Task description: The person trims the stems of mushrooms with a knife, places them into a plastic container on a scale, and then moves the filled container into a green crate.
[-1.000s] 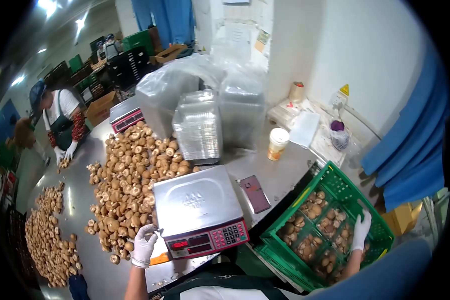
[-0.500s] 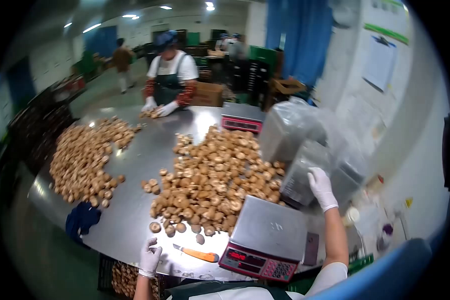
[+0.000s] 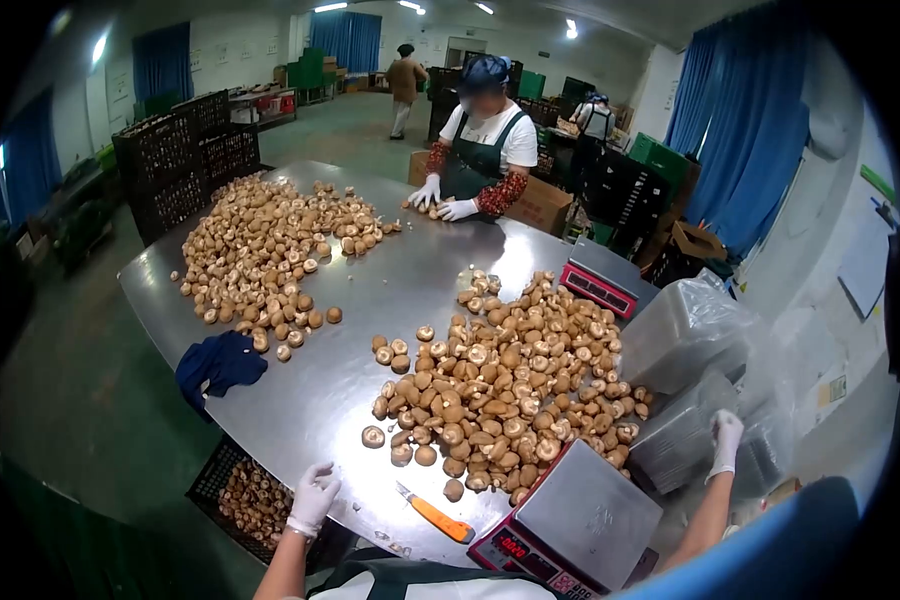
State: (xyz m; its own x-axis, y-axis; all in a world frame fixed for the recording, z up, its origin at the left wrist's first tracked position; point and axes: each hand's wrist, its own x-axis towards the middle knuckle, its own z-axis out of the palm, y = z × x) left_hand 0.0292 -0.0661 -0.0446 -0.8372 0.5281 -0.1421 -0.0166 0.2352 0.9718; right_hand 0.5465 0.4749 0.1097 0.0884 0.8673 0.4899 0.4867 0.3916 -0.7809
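My left hand (image 3: 315, 497), in a white glove, hovers at the table's near edge with loosely bent fingers apart and nothing in them. To its right lies an orange utility knife (image 3: 436, 514), its blade pointing away from me. My right hand (image 3: 727, 440), also gloved, is at the plastic-wrapped stack of clear trays (image 3: 676, 430) on the right. Its fingers are curled in against the plastic, and what they pinch is hidden. A digital scale (image 3: 590, 510) with a bare steel plate stands between the hands. Beyond it spreads a pile of brown mushrooms (image 3: 510, 390).
Another mushroom pile (image 3: 260, 250) covers the far left of the steel table (image 3: 340, 400). A dark blue cloth (image 3: 220, 366) hangs over the left edge, above a crate (image 3: 205, 490) of mushrooms. Across the table a co-worker (image 3: 480, 150) handles mushrooms beside a second scale (image 3: 598, 285).
The view has swung left, so the table sits further right in it. My right hand's fingers, earlier stretched over the wrapped trays, are now curled. My left hand stays near the knife.
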